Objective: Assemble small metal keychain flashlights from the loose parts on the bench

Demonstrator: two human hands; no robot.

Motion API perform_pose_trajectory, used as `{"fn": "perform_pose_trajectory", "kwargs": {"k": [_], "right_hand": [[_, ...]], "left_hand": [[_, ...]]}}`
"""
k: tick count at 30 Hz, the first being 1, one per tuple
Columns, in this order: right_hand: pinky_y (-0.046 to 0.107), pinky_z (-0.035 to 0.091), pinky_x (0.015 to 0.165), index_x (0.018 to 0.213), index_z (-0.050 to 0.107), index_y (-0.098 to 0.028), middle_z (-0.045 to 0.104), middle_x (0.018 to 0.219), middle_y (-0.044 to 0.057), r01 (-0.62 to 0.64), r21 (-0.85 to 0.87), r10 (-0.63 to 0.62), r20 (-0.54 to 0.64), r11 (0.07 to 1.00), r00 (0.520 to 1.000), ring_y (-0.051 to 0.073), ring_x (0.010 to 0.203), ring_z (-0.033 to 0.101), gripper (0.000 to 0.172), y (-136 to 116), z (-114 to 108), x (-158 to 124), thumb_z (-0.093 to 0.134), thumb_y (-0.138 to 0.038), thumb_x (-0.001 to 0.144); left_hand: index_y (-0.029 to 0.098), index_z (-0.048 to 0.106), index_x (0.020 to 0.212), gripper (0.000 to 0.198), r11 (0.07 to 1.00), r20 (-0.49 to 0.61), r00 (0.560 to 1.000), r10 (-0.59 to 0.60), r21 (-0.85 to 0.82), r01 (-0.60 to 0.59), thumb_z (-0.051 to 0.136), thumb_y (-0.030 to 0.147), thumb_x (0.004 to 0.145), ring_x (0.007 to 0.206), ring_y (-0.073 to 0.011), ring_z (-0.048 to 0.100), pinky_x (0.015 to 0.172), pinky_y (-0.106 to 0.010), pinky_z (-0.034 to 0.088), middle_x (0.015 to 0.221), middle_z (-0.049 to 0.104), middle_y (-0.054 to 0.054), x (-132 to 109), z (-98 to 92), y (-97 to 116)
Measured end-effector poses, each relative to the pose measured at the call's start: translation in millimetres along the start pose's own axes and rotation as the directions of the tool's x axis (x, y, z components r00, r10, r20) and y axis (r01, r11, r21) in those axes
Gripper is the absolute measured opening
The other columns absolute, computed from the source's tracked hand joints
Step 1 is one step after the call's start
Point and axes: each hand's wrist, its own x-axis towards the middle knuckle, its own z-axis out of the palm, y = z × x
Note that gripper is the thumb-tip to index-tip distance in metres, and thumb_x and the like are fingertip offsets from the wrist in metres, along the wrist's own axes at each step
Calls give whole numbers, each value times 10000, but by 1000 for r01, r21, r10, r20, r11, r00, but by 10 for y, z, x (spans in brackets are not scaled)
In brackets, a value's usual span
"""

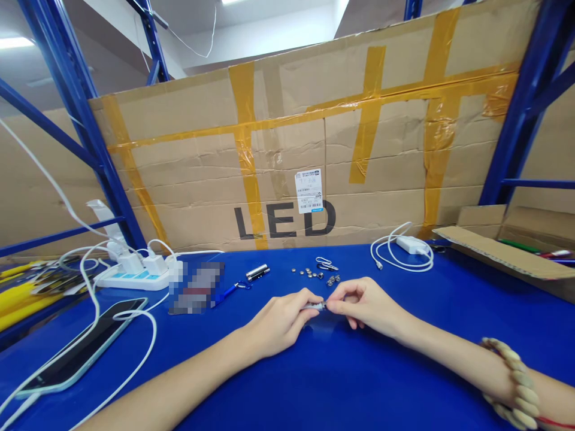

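My left hand [281, 320] is closed around a small silver tube [314, 306], which points toward the right. At the tube's right end, the thumb and forefinger of my right hand [362, 302] pinch together; what they grip is too small to make out. Just beyond my hands lie several button cells [309, 272] and a few small metal parts [333, 279]. Behind these is a silver clip with a loop [326, 264]. A short silver and black tube [257, 273] rests farther left, beside a blue strap with a clip [230, 292].
Left of my hands are a phone [85, 341] with white cables across it, a power strip [135, 278] and a blurred dark packet [197, 288]. A white adapter with cable [411, 245] lies back right. Cardboard [287, 149] walls the far side; an open box [507, 251] stands right.
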Motion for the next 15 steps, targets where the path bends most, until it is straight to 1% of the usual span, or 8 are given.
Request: {"fn": "perform_pose_trajectory", "kwargs": {"k": [15], "right_hand": [[183, 330, 362, 600, 625, -144, 505, 405, -56, 13, -3, -13, 9, 1000, 1000, 57, 341, 440, 358, 21, -6, 3, 737, -477, 529]], "left_hand": [[204, 496, 1077, 205, 1000, 0, 1000, 6, 5, -6, 365, 243, 924, 916, -162, 621, 766, -254, 479, 1036, 644, -37, -1, -5, -2]]}}
